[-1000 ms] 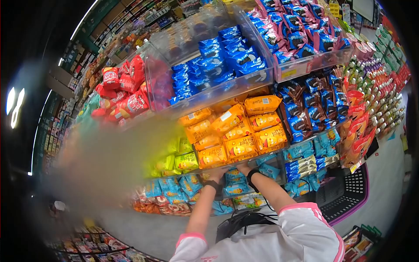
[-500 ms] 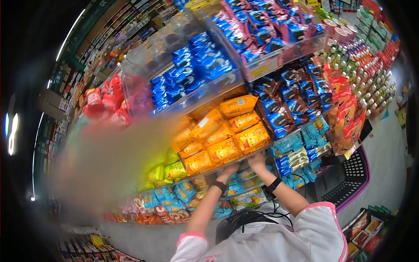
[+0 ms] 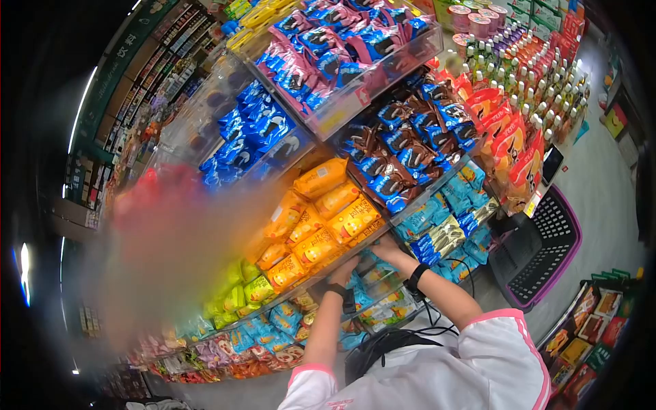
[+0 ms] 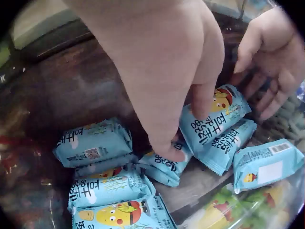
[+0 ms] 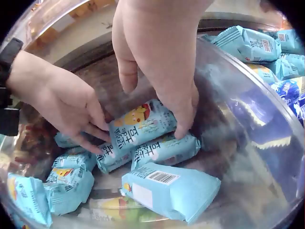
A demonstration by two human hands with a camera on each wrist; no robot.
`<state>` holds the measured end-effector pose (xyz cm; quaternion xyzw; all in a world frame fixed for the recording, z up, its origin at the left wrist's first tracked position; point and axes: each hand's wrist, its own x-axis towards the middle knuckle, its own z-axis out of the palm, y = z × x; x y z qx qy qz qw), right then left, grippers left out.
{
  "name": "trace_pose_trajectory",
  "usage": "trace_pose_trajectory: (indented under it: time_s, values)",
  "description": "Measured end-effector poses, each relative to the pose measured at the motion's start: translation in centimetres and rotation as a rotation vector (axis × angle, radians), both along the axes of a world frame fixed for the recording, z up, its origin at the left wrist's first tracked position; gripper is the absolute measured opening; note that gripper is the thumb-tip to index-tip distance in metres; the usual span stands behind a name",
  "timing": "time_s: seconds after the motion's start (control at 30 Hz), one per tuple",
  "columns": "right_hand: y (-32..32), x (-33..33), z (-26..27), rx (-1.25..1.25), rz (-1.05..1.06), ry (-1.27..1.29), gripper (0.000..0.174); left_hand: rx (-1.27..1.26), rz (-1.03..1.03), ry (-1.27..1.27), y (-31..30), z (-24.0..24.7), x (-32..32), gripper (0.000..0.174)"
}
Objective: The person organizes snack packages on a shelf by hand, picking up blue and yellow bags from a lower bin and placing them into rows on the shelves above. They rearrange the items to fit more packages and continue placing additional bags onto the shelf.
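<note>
My left hand (image 4: 167, 62) reaches down into a clear bin of light-blue snack packets, its fingers spread and touching a packet (image 4: 214, 114) and a smaller one beside it (image 4: 167, 164). My right hand (image 5: 159, 52) is at the other end of the same upper packet (image 5: 143, 121), thumb against its edge and index finger raised. That packet lies tilted over another blue one (image 5: 169, 150). A separate packet with a barcode (image 5: 171, 188) rests nearer the bin's front. In the head view both hands, left (image 3: 342, 272) and right (image 3: 387, 249), are partly hidden under the shelf.
Orange packets (image 3: 318, 246) fill the tier above the hands, with green ones (image 3: 236, 297) to their left. A clear divider (image 5: 252, 100) bounds the bin on the right. A dark basket with a purple rim (image 3: 581, 236) stands at the right. A blur covers the head view's left.
The head view has turned, so the shelves appear shifted left and more tilted. Both hands have stayed low in the blue-packet bin.
</note>
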<state>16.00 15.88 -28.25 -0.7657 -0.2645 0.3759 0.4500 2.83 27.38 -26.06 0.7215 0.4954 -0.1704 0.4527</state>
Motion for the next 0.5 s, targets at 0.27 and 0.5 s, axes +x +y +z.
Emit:
trace_pose_trajectory:
  time_s: [0.27, 0.5]
  values:
    - [0.1, -1.7, 5.5, -0.173, 0.194, -0.052, 0.045, 0.284, -0.17, -0.136, 1.7, 0.5, -4.7, 0.045]
    - [2.0, -5.9, 5.3, -0.189, 0.388, 0.246, 0.055, 0.218, 0.132, -0.041, -0.1, 4.9, -7.3, 0.053]
